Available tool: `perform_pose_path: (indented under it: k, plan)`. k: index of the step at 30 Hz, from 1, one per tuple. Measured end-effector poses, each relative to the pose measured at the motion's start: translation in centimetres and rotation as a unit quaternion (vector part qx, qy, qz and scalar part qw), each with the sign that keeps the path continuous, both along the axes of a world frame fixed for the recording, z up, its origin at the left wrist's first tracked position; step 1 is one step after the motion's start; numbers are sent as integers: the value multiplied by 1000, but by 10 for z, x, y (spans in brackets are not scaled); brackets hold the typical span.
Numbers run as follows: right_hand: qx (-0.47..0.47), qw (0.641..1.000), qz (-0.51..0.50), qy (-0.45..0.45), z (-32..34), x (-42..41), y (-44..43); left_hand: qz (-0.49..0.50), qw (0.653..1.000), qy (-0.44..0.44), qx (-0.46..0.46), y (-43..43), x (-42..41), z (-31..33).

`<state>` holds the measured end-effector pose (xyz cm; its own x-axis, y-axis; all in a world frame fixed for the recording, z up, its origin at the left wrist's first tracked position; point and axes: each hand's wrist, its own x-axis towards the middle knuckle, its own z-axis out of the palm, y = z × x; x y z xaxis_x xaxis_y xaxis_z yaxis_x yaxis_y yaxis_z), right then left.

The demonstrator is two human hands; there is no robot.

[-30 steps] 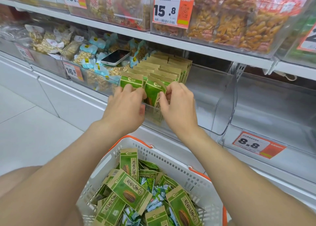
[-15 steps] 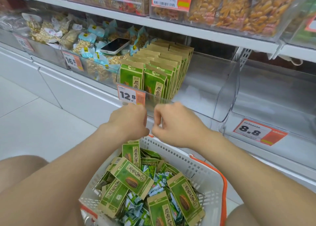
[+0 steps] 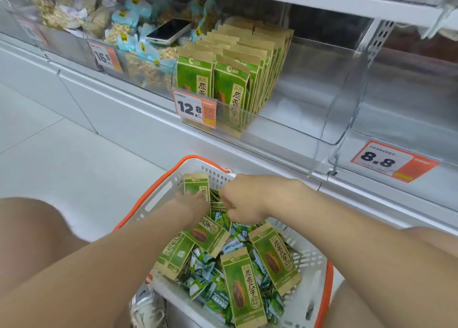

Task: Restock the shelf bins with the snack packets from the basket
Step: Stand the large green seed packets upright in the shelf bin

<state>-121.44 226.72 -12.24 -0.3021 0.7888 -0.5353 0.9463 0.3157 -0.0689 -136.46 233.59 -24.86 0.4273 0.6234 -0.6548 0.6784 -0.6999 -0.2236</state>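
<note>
A white basket with an orange rim (image 3: 158, 194) sits low in front of me, filled with several green snack packets (image 3: 244, 288) and small dark green sachets (image 3: 205, 278). My left hand (image 3: 192, 202) holds an upright green packet (image 3: 197, 185) at the basket's far side. My right hand (image 3: 245, 198) is just to its right, with its fingers curled down among the packets and its fingertips hidden. Above, a clear shelf bin (image 3: 309, 109) holds a row of the same green packets (image 3: 230, 87) in its left half.
A phone (image 3: 169, 31) lies on the nut packs in the bin to the left. Price tags read 12.8 (image 3: 194, 108) and 8.8 (image 3: 394, 160); the bin behind the 8.8 tag shows no packets. My knees flank the basket, and a shoe (image 3: 146, 305) is beneath it.
Both hands left the shelf bin, dropped past its price tag, and are now down in the basket. My left hand has taken hold of an upright packet. The view has tilted downward.
</note>
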Motion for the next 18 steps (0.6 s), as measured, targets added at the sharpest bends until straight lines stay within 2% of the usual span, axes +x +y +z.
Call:
perform_pose_path:
  k: [5,9,12,18]
  plan:
    - [4,1000,7,-14,-4,2,1,-49,998,-12,40,-8,6,-10]
    - [2,1000,8,-18,-4,5,1,-20,999,-36,-27,-2,15,1]
    - [4,1000,1,-15,-2,8,1,16,992,-100,-72,6,26,29]
    - [37,999,-21,27,15,21,-4,17,972,-217,-88,16,33,97]
